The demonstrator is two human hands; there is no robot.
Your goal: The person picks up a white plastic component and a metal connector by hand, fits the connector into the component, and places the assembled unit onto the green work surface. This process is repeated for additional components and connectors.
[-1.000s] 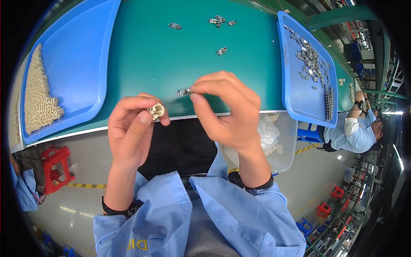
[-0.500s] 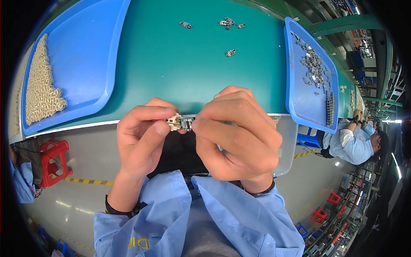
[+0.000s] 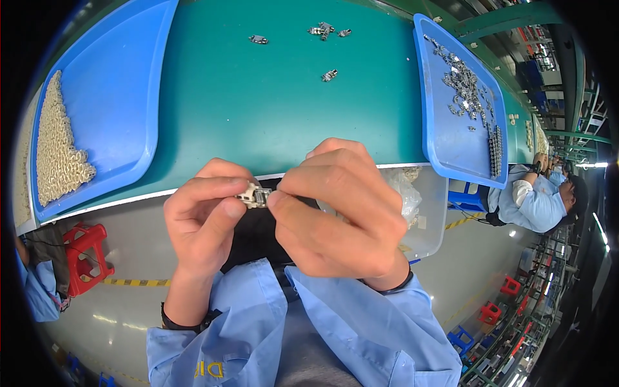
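Observation:
In front of my chest, at the bench's near edge, my left hand (image 3: 201, 222) pinches a small cream plastic part (image 3: 247, 195) between thumb and fingertips. My right hand (image 3: 345, 216) is closed, its thumb and forefinger gripping the far end of a small shiny metal piece (image 3: 262, 197). The metal piece meets the right side of the cream part; whether it is seated inside cannot be seen. Farther up the green bench top (image 3: 271, 103) lie similar metal pieces: one alone (image 3: 258, 39), a small cluster (image 3: 322, 30) and another (image 3: 329, 75).
A blue tray (image 3: 126, 103) at left holds a heap of cream parts (image 3: 58, 148). Another blue tray (image 3: 429, 97) at right holds loose metal pieces (image 3: 465, 87). Below it stands a translucent bin (image 3: 433, 216) with a plastic bag. A red stool (image 3: 87, 258) and another person (image 3: 541, 203) are beyond.
Both hands, still holding the joined pieces, appear slightly left and lower in view. The bench and trays have shifted left too, so the view itself has moved.

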